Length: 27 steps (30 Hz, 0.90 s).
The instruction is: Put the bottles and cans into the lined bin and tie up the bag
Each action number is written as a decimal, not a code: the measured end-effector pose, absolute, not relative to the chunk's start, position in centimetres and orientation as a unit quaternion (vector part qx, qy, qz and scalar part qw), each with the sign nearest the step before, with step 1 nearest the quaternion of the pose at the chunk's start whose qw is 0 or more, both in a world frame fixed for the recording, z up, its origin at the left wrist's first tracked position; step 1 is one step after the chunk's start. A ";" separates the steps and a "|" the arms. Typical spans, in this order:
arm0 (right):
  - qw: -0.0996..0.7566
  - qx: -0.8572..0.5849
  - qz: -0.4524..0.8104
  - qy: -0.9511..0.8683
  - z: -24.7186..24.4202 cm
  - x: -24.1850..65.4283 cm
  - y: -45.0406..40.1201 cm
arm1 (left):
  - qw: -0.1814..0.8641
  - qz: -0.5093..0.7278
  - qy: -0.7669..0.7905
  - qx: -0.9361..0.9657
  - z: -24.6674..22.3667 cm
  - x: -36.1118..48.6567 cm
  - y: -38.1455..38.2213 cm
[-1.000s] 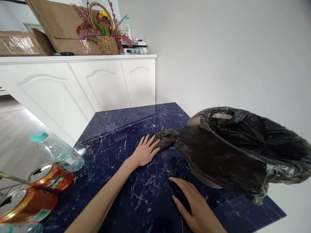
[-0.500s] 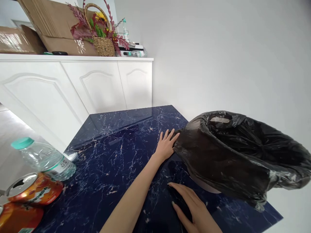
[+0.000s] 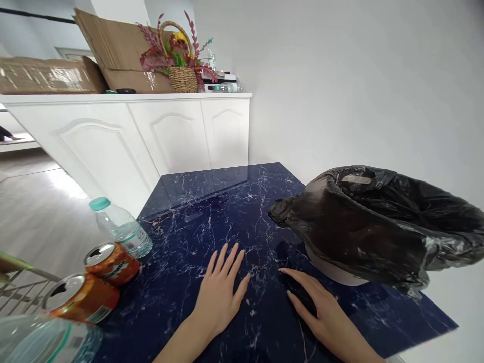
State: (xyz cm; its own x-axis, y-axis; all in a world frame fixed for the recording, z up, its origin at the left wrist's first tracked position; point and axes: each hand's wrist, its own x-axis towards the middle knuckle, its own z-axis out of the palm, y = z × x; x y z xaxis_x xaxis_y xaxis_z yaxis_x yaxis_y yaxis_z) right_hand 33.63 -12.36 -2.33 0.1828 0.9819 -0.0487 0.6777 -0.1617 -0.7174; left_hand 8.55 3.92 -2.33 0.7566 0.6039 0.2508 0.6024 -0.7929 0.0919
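Note:
My left hand [image 3: 221, 295] lies flat on the dark blue marbled table [image 3: 204, 217], fingers spread, with nothing in it. To its right, my right hand [image 3: 321, 315] rests on its side on the same table, thumb and index finger apart and nothing visible between them; its other fingers are mostly hidden. Just beyond the right hand stands a pale bin [image 3: 333, 269] lined with a black plastic bag [image 3: 355, 237], its mouth open. A bunched end of the bag sticks out towards the left. Neither hand touches the bin.
Along the table's left edge stand a clear bottle with a teal cap [image 3: 126, 232], two orange soda cans [image 3: 113, 262] and another clear bottle [image 3: 49, 343], cut off by the frame. A white cabinet [image 3: 181, 136] behind holds cardboard boxes and a flower basket [image 3: 183, 78].
My left hand has drawn back from beside the bag to the nearer middle of the table. My right hand stays nearly in place. The view has turned left, showing more cans and bottles.

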 end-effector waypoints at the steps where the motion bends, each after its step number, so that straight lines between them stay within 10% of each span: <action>1: 0.283 -0.715 0.271 -0.579 -2.3 33.6 -12.5 | -0.010 0.137 0.333 0.933 -2.2 6.1 3.2; 11: 0.300 -0.685 0.181 -0.639 -4.2 29.5 -15.0 | -0.071 0.149 0.386 0.908 -2.6 -8.5 -2.0; 27: 0.285 -0.693 0.081 -0.657 -5.2 27.9 -15.6 | -0.070 0.175 0.398 0.898 -3.5 -9.5 -3.2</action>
State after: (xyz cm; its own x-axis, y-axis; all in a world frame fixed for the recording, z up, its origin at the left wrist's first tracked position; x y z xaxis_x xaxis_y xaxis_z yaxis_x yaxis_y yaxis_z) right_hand 27.90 -15.55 -5.16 0.1229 0.9573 0.2615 0.8647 0.0261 -0.5017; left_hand -9.54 -3.19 -3.54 0.6226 0.6900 0.3691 0.7388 -0.6738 0.0132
